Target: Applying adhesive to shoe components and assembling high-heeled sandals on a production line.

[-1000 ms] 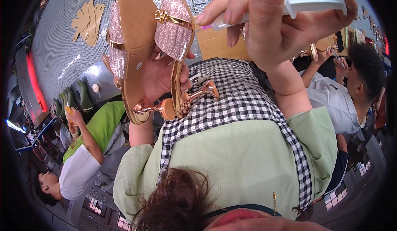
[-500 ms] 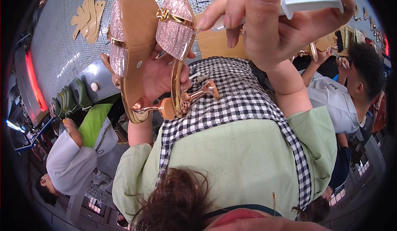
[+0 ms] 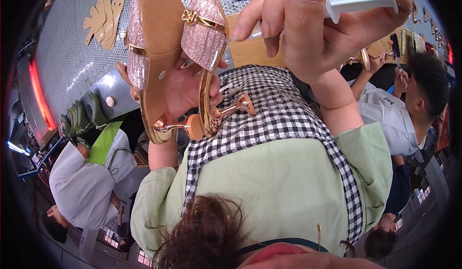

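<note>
A pair of high-heeled sandals hangs upright in my left hand (image 3: 185,91), whose fingers wrap around them between the two soles. One sandal (image 3: 166,38) turns its tan sole this way; the other sandal (image 3: 204,33) shows a pink glitter strap with a gold band and ornament. Both heels are shiny rose gold. In my right hand (image 3: 313,38) is a white plastic syringe (image 3: 361,2), its barrel mostly hidden behind the fingers. The syringe's tip end is close to the gold band, but I cannot tell whether it touches.
Beige glove-shaped pieces (image 3: 103,21) lie on the perforated metal worktable (image 3: 62,52). Brown cardboard (image 3: 255,52) is beyond my checked apron (image 3: 269,110). Dark green shoe-last shapes (image 3: 82,115) line the left edge. Co-workers sit at left (image 3: 91,187) and right (image 3: 385,110), the right one holding a tool.
My right fingers have shifted slightly; the sandals stay almost still. At right, the co-worker's tool has risen more upright. The co-worker at left has moved an arm.
</note>
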Demonstrator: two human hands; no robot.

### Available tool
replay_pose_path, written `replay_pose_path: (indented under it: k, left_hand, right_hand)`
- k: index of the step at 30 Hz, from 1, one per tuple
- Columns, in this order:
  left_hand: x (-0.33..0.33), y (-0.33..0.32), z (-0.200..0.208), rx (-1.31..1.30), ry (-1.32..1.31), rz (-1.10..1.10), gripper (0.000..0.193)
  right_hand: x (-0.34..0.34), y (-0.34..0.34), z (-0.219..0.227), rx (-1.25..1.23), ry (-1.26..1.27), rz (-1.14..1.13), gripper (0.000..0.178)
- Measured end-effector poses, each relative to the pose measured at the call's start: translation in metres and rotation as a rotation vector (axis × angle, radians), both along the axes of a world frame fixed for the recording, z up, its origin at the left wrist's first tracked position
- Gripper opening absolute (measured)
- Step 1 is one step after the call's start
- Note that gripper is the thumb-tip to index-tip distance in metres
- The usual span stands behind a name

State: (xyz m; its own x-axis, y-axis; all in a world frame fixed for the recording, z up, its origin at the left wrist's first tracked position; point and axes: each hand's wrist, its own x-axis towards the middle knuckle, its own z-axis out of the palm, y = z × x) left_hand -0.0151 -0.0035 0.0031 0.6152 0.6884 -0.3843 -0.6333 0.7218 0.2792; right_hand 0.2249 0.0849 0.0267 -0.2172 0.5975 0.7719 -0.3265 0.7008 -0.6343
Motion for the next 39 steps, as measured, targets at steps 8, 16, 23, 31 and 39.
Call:
replay_pose_path:
  k: [8, 16, 23, 31, 39]
  left_hand:
    - [0.0, -0.002, -0.002, -0.052, 0.008, 0.022, 0.051]
    - [0.002, -0.001, -0.002, -0.073, 0.022, -0.002, 0.055]
    - [0.003, -0.002, -0.002, -0.018, 0.023, -0.022, 0.057]
    - [0.004, -0.004, -0.01, -0.061, -0.005, 0.01, 0.055]
    - [0.008, 0.002, 0.003, -0.021, 0.085, -0.037, 0.051]
  right_hand:
    - [-0.014, -0.013, 0.014, -0.258, 0.335, -0.013, 0.083]
    - [-0.017, -0.01, 0.019, -0.441, 0.413, -0.116, 0.077]
    - [-0.01, -0.008, 0.056, -0.408, 0.411, -0.084, 0.062]
    - [0.01, -0.008, -0.002, -0.525, 0.44, 0.378, 0.027]
    - [0.021, -0.013, 0.031, -0.423, 0.062, 0.123, 0.028]
